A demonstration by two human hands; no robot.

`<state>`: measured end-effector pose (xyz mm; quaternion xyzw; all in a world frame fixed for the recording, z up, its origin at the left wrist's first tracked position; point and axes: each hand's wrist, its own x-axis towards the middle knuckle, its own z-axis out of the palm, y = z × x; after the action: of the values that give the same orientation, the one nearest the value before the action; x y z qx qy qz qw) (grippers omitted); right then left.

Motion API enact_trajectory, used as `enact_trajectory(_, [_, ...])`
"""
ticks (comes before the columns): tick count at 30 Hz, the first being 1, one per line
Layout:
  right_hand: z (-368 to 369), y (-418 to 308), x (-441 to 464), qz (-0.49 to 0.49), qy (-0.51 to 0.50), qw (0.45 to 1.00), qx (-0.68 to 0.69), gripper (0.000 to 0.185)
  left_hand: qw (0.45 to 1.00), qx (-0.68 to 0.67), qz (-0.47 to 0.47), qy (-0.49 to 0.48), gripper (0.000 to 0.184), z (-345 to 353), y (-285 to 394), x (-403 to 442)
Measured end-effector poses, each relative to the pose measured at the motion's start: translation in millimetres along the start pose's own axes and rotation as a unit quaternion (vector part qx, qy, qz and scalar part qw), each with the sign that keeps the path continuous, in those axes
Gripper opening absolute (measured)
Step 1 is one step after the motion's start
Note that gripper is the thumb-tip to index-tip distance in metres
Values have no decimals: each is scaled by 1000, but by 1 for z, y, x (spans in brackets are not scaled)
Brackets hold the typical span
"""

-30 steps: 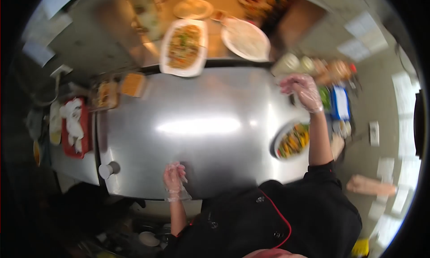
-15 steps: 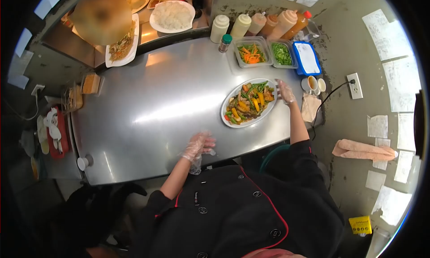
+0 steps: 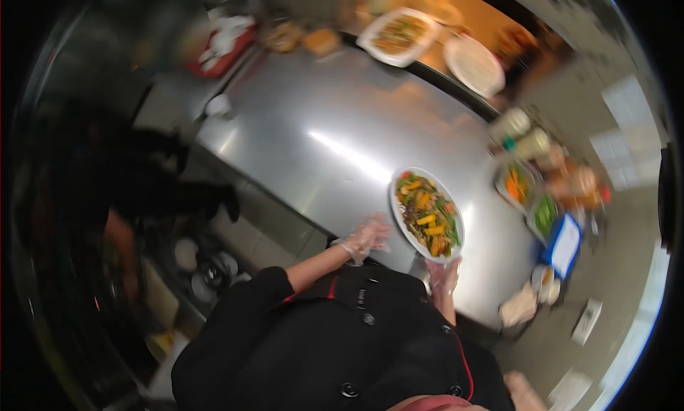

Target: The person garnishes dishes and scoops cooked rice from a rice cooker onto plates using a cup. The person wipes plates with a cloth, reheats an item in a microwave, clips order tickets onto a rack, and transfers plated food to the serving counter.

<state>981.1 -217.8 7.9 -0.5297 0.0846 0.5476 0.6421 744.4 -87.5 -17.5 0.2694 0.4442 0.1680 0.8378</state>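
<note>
An oval white plate (image 3: 395,213) carries a stir-fry (image 3: 429,215) of yellow strips, green beans and brown pieces. My right hand (image 3: 443,277), in a clear glove, grips the plate's near end, with part of the fingers hidden at the rim. My left hand (image 3: 368,236), gloved too, is held palm down left of the plate with its fingers spread, apart from it. Whether the plate rests on the steel counter (image 3: 299,172) or is slightly raised, I cannot tell.
Squeeze bottles (image 3: 533,144), a carrot tub (image 3: 518,185), a greens tub (image 3: 545,217) and a blue-rimmed container (image 3: 563,245) line the right side. A noodle plate (image 3: 367,40) and a rice plate (image 3: 474,65) stand on the shelf. A co-worker's arm (image 3: 122,247) shows at left.
The view has swung left. My right hand has taken hold of the plate, which has turned and come closer to me. My left hand stays spread and is now nearer the plate.
</note>
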Motion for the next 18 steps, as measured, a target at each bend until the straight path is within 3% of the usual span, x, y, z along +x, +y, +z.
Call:
enact_trajectory(2, [39, 25, 5, -15, -22, 993, 112, 63, 999, -19, 33, 7, 76, -14, -2, 7])
enact_trajectory(6, [93, 21, 23, 73, 12, 990, 117, 59, 993, -49, 71, 79, 77, -5, 10, -22])
enact_trajectory(7, [32, -6, 34, 125, -16, 985, 115, 58, 984, -59, 105, 128, 77, 56, -40, -39])
enact_trajectory(10, [22, -2, 86, 224, -72, 955, 180, 58, 959, -109, 176, 194, 77, 64, -82, -78])
enact_trajectory(12, [28, -2, 109, 232, -169, 943, 167, 50, 931, -154, 215, 252, 76, 63, -102, -107])
enact_trajectory(16, [79, -1, 107, 251, -165, 944, 137, 63, 882, -219, 231, 348, 70, 38, -126, -167])
enact_trajectory(18, [99, 9, 96, 318, -226, 918, 79, 54, 853, -264, 258, 369, 64, 16, -146, -198])
